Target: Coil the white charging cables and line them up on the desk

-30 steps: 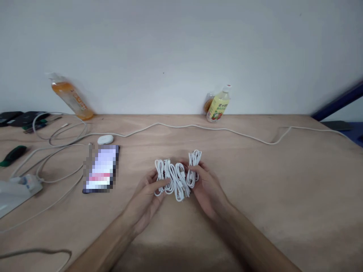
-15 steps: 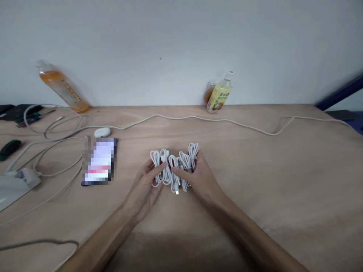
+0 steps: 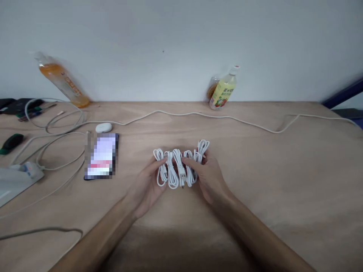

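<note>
Several white coiled cables form a side-by-side row between my two hands, above the wooden table. My left hand grips the left end of the row, its thumb across the front of the coils. On the right, my right hand holds the other end, with its thumb on the middle coils and one coil standing up past its fingers. A USB plug shows at the lower middle of the row. The fingers behind the cables are mostly hidden.
A blurred phone and a white earbud case lie left of my hands. An orange drink bottle and a yellow-labelled bottle lean on the wall. A long white cable crosses the table; a power strip sits far left.
Both hands and the cables have shifted slightly right in view. The coils sit differently: the right-hand coil tilts further right, and a USB plug now faces the camera.
</note>
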Demonstrator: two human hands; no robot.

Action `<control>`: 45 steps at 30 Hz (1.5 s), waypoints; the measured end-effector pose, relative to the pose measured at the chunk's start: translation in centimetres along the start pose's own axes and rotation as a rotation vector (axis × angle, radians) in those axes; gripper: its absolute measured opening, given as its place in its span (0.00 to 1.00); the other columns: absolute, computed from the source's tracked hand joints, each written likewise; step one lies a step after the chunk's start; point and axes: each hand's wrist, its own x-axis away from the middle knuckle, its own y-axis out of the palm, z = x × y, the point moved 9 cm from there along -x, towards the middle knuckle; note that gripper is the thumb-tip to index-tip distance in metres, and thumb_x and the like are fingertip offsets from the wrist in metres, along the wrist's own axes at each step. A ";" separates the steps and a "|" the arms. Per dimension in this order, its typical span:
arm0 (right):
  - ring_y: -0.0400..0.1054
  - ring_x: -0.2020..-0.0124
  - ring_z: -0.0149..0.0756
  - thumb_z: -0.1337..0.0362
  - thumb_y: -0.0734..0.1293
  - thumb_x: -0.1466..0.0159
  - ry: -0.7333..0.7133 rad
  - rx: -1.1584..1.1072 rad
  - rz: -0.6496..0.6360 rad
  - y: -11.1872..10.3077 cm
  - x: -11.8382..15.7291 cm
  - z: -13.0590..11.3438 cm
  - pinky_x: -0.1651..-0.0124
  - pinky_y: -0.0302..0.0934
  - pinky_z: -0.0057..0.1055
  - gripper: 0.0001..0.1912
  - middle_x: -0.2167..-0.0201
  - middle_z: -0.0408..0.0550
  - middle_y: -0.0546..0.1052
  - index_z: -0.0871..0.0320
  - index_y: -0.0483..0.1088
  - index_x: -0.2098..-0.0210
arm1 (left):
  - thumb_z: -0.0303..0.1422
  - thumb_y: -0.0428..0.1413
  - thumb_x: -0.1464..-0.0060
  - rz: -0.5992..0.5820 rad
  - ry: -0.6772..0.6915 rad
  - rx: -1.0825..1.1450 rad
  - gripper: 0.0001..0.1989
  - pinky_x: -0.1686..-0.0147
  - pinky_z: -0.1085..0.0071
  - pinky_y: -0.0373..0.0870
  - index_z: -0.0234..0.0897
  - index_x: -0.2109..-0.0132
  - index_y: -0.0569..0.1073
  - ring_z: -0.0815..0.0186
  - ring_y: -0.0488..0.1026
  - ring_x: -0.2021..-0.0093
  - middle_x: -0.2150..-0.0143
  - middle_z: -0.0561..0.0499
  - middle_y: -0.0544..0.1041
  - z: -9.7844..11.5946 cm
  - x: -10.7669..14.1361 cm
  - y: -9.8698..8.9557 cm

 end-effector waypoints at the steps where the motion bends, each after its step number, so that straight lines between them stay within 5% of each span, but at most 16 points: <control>1: 0.77 0.69 0.35 0.62 0.85 0.51 0.002 0.002 -0.002 -0.1 -0.1 0.0 0.65 0.72 0.32 0.23 0.69 0.38 0.83 0.54 0.72 0.62 | 0.26 0.59 0.31 -0.027 -0.031 0.014 0.15 0.43 0.61 0.83 0.35 0.39 0.80 0.55 0.86 0.48 0.46 0.41 0.87 -0.3 -0.1 0.1; 6: 0.81 0.69 0.39 0.59 0.86 0.52 0.079 -0.038 -0.013 -0.2 -0.3 0.4 0.68 0.75 0.34 0.25 0.62 0.46 0.87 0.55 0.76 0.60 | 0.31 0.60 0.33 -0.138 -0.165 0.034 0.13 0.43 0.49 0.83 0.31 0.45 0.82 0.47 0.86 0.48 0.49 0.35 0.87 -1.9 -0.4 0.2; 16: 0.86 0.56 0.50 0.65 0.84 0.50 0.119 -0.068 -0.044 -0.1 -0.6 -0.5 0.63 0.80 0.39 0.23 0.57 0.50 0.89 0.53 0.75 0.58 | 0.27 0.61 0.33 -0.075 -0.094 -0.078 0.17 0.48 0.60 0.84 0.30 0.40 0.83 0.51 0.87 0.50 0.49 0.37 0.88 -0.5 -0.4 0.1; 24: 0.86 0.57 0.52 0.68 0.78 0.50 0.156 -0.126 -0.092 0.5 -0.5 -0.4 0.59 0.81 0.44 0.19 0.60 0.49 0.89 0.53 0.78 0.58 | 0.32 0.62 0.32 -0.049 -0.150 -0.065 0.14 0.48 0.58 0.84 0.30 0.44 0.83 0.53 0.86 0.54 0.52 0.38 0.88 -0.9 -0.4 -0.5; 30: 0.84 0.63 0.45 0.65 0.82 0.50 0.149 -0.061 -0.166 0.8 -0.5 -0.7 0.60 0.78 0.41 0.19 0.61 0.48 0.88 0.55 0.80 0.59 | 0.36 0.58 0.31 -0.058 -0.149 -0.045 0.19 0.47 0.58 0.83 0.28 0.41 0.81 0.51 0.86 0.52 0.50 0.36 0.87 -0.2 -0.3 -0.1; 38: 0.77 0.70 0.37 0.55 0.86 0.50 0.049 0.081 -0.174 0.7 -0.3 -0.8 0.66 0.72 0.34 0.24 0.66 0.42 0.85 0.54 0.80 0.58 | 0.41 0.60 0.34 -0.212 -0.195 0.036 0.24 0.44 0.53 0.82 0.32 0.37 0.79 0.47 0.86 0.50 0.49 0.37 0.86 -0.6 0.0 0.8; 45: 0.70 0.72 0.35 0.50 0.82 0.44 -0.102 0.258 -0.166 0.9 -0.2 -2.0 0.69 0.65 0.31 0.18 0.72 0.40 0.80 0.53 0.82 0.61 | 0.42 0.59 0.35 -0.262 -0.255 0.106 0.24 0.41 0.46 0.80 0.37 0.37 0.77 0.44 0.85 0.46 0.49 0.39 0.86 -0.7 0.3 1.5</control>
